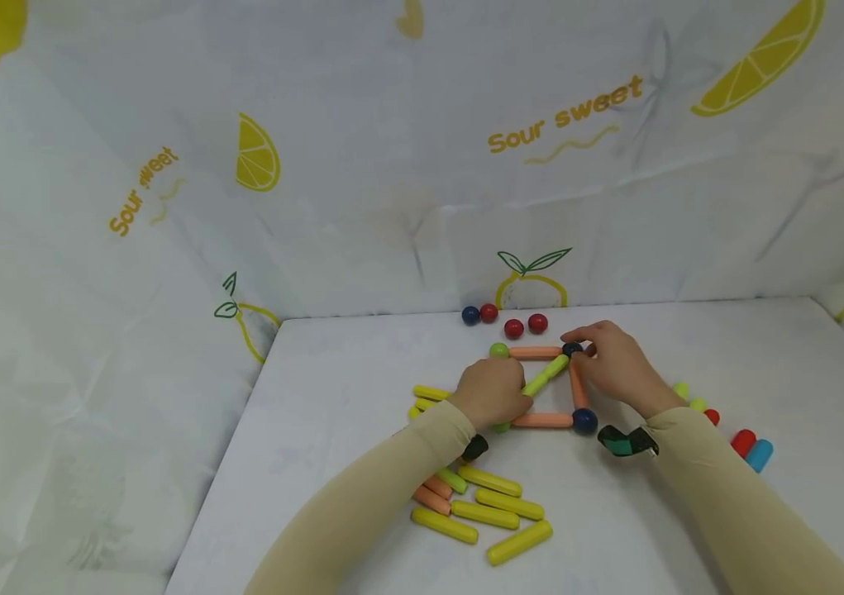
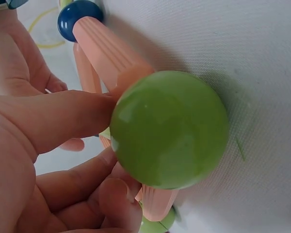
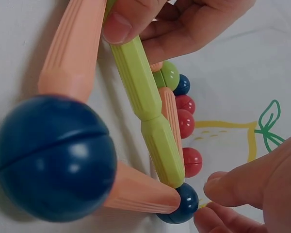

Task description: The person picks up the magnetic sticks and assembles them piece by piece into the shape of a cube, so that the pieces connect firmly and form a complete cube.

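- Both hands work over a square of rods and balls on the white table (image 1: 302,463): from my remote station I see the left hand (image 1: 492,392) pinching two lime rods (image 3: 138,85), set end to end, between thumb and fingers.
- Right hand (image 1: 615,364) sits at the far right navy ball (image 1: 573,350), fingers bent around it; I can't tell whether they grip it or merely steady it.
- As for the rods, they slant across the square's diagonal, their far end meeting that navy ball, their near end under the left hand by the near left green ball (image 2: 169,130).
- Salmon rods (image 1: 536,353) make up the sides, so I judge the step in hand to be fitting the diagonal brace.
- Next, I think, calls for holding the navy corner still while lining the near end up with the green ball, without skewing the square.
- What I can't make out: the join at that near end, hidden by the left hand; whether the far end is firmly seated; and a dark shape (image 1: 475,448) by the left cuff. Sleeves cover parts of the spare pieces on either side.
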`<state>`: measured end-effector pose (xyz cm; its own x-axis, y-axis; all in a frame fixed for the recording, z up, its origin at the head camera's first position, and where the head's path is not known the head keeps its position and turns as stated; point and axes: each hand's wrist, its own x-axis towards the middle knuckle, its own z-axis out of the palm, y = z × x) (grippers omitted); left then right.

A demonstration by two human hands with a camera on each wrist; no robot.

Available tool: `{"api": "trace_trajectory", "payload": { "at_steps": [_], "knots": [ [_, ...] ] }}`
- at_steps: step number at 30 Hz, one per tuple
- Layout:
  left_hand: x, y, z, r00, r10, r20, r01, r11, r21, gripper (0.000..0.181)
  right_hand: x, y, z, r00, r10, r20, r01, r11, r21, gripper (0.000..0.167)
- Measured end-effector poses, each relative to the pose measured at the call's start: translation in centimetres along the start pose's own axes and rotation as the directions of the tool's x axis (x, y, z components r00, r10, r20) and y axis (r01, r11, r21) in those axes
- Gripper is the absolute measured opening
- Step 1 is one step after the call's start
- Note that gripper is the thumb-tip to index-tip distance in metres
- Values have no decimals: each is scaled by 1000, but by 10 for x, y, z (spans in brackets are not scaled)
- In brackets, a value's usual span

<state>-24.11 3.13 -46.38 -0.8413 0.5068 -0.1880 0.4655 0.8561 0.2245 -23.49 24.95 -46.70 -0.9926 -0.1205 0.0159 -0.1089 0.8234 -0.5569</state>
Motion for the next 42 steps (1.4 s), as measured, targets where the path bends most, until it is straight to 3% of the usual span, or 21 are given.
{"api": "trace_trajectory", "payload": {
  "at_steps": [9, 16, 22, 26, 29, 32, 36, 42],
  "knots": [
    [0, 2, -1, 1000, -4, 15, 4, 1000, 7, 26, 1, 4, 1, 994, 78, 81, -79, 997, 14, 43],
    [-3, 1, -4, 1000, -18, 8, 18, 1000, 12, 24, 1, 3, 1, 993, 77, 91, -80, 997, 21, 41],
    [-12, -8, -6, 1000, 3, -14, -4, 998, -67, 22, 1, -1, 1, 991, 82, 102, -85, 996, 29, 43],
    [-39, -33, -19, 997, -5, -78, -12, 976, -216, 32, -10, -9, -3, 995, 71, 70, -75, 996, 48, 43],
    [-72, -67, -30, 987, -63, -145, 16, 954, -299, 35, -23, -24, -3, 1000, 14, 24, -15, 997, 73, 41],
    [-104, -103, -32, 974, -121, -193, 51, 942, -333, 33, -37, -47, 4, 998, -65, 6, 64, 994, 94, 35],
    [-133, -135, -24, 973, -166, -158, 101, 929, -356, 28, -48, -77, 24, 983, -176, 46, 171, 981, 89, 29],
    [-156, -155, -14, 982, -189, -21, 164, 899, -407, 27, -51, -118, 60, 950, -279, 142, 277, 960, 39, 22]
  ]
}}
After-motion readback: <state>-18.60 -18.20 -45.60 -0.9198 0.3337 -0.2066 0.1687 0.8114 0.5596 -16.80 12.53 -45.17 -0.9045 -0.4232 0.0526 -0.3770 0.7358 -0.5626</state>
